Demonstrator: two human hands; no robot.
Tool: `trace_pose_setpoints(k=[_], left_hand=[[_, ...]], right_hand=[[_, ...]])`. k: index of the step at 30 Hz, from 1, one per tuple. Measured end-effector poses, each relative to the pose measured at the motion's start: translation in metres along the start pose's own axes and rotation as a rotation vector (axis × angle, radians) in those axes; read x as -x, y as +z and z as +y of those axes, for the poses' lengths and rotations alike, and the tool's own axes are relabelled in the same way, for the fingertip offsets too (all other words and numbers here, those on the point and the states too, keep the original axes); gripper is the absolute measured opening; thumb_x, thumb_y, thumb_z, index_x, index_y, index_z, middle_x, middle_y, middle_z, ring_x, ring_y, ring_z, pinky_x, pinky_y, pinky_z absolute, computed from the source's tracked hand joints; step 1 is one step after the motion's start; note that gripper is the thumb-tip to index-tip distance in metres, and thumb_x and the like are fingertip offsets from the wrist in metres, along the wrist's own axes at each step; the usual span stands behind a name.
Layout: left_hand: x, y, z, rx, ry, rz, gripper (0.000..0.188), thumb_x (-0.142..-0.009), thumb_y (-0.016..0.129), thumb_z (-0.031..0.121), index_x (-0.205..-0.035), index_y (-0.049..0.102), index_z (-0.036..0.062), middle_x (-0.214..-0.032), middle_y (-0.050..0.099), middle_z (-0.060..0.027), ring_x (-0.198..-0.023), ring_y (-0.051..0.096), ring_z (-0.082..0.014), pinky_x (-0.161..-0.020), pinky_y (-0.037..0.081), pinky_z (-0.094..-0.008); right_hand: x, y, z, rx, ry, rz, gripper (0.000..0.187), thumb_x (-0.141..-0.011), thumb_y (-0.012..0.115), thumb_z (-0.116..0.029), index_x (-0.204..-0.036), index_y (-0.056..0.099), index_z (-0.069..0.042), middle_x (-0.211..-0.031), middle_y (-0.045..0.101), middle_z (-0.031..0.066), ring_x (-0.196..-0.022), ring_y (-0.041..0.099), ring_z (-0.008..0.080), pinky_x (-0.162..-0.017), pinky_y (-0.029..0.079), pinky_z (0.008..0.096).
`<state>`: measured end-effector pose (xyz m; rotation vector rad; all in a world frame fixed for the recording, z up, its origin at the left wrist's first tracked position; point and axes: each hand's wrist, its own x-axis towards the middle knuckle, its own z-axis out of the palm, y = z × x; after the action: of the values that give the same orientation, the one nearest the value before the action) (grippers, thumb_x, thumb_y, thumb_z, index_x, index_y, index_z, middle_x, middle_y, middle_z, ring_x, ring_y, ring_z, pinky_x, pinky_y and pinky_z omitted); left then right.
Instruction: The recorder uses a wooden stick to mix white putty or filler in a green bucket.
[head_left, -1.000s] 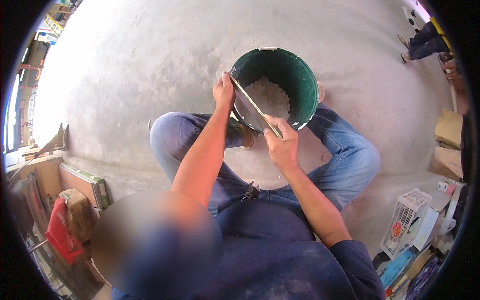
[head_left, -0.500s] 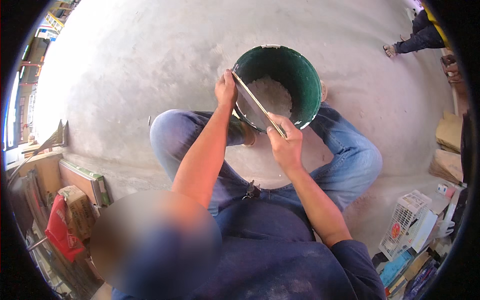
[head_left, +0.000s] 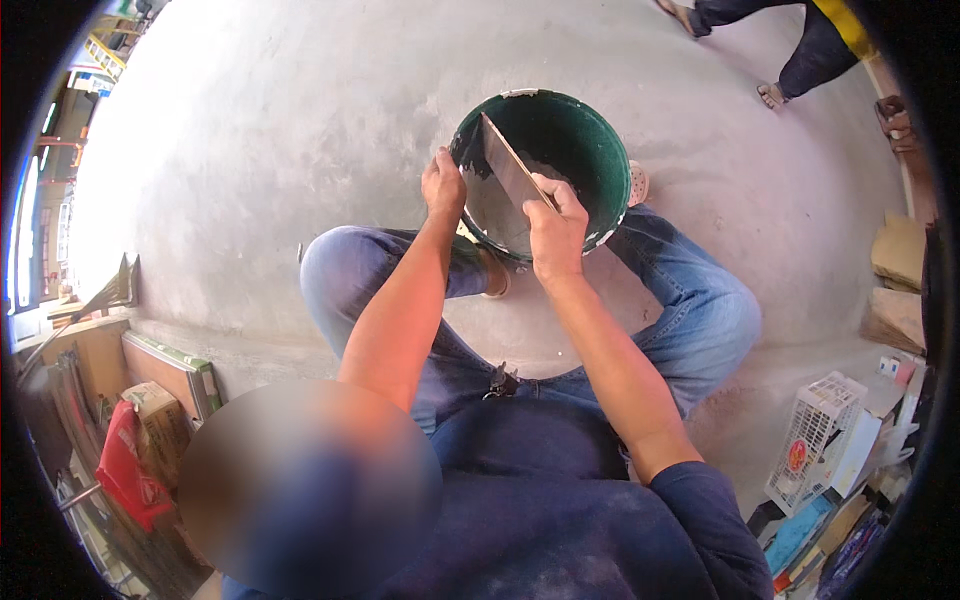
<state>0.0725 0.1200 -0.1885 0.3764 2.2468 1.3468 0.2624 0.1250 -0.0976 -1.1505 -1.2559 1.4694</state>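
Between my bent legs stands a bucket (head_left: 610, 160), dark green inside, with white flecks along its rim. Grey material (head_left: 490, 212) covers its bottom. My left hand (head_left: 442, 186) is closed on the bucket's left rim. In my right hand (head_left: 558, 225) I grip a thin flat board (head_left: 510, 170) by its near end. The board slants across the bucket's mouth, its far end inside near the left wall. Its brownish face is turned to the left, and part of the grey material is hidden behind it.
At the upper right another person's legs (head_left: 822, 55) in dark trousers stand on the concrete floor (head_left: 300, 120). A white plastic basket (head_left: 815, 440) and flattened clutter lie at the lower right. Cardboard boxes (head_left: 160, 425) and a red packet (head_left: 130, 465) are at the lower left.
My left hand has let go of the board's far end and moved to the bucket rim. The board has dipped into the bucket. The other person has stepped left.
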Motion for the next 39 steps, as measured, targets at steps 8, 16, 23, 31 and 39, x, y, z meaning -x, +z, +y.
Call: trace_pose_setpoints(k=[8,16,23,31,39], left_hand=[[0.004,-0.005,0.024,-0.567,0.251,0.054,0.044,-0.093,0.050,0.046,-0.108,0.069,0.0082,-0.105,0.065,-0.0217,-0.102,0.061,-0.0391,-0.090,0.045,-0.0477],[-0.006,-0.001,0.035,-0.723,0.524,0.054,0.029,-0.096,0.050,0.033,-0.103,0.064,0.0086,-0.095,0.066,-0.0200,-0.089,0.064,-0.0394,-0.078,0.049,-0.0497],[0.039,-0.007,-0.019,-0.608,0.170,-0.246,0.052,-0.101,0.029,0.043,-0.106,0.064,0.0043,-0.095,0.064,-0.0315,-0.094,0.063,-0.0472,-0.087,0.046,-0.0533],[0.017,0.008,-0.016,0.073,-0.149,-0.077,0.065,-0.094,0.033,0.056,-0.111,0.069,0.0042,-0.111,0.063,-0.0299,-0.113,0.057,-0.0435,-0.099,0.040,-0.0451],[0.033,0.003,-0.003,0.023,-0.053,0.013,0.050,-0.086,0.046,0.041,-0.103,0.068,-0.0001,-0.105,0.064,-0.0301,-0.105,0.061,-0.0432,-0.093,0.044,-0.0446]], right_hand=[[0.016,-0.057,-0.027,-0.060,0.134,-0.087,0.036,-0.077,0.058,0.002,-0.112,0.065,0.003,-0.098,0.065,0.0060,-0.084,0.057,0.0104,-0.075,0.045,0.0236],[0.035,-0.081,-0.045,-0.062,0.212,-0.085,0.034,-0.079,0.057,0.002,-0.112,0.065,0.002,-0.100,0.065,0.0055,-0.086,0.057,0.0099,-0.077,0.045,0.0221],[0.026,-0.070,-0.048,0.055,0.013,-0.154,0.031,-0.083,0.057,0.002,-0.113,0.065,0.000,-0.097,0.064,0.0044,-0.084,0.057,0.0103,-0.078,0.046,0.0241],[0.058,-0.067,-0.035,0.396,-0.122,-0.291,0.034,-0.083,0.058,0.000,-0.116,0.064,-0.001,-0.103,0.069,0.0119,-0.090,0.065,0.0147,-0.081,0.050,0.0277],[0.070,-0.040,-0.027,0.502,-0.343,-0.191,0.031,-0.080,0.059,0.003,-0.110,0.067,0.001,-0.103,0.070,0.0160,-0.096,0.068,0.0225,-0.086,0.051,0.0303]])
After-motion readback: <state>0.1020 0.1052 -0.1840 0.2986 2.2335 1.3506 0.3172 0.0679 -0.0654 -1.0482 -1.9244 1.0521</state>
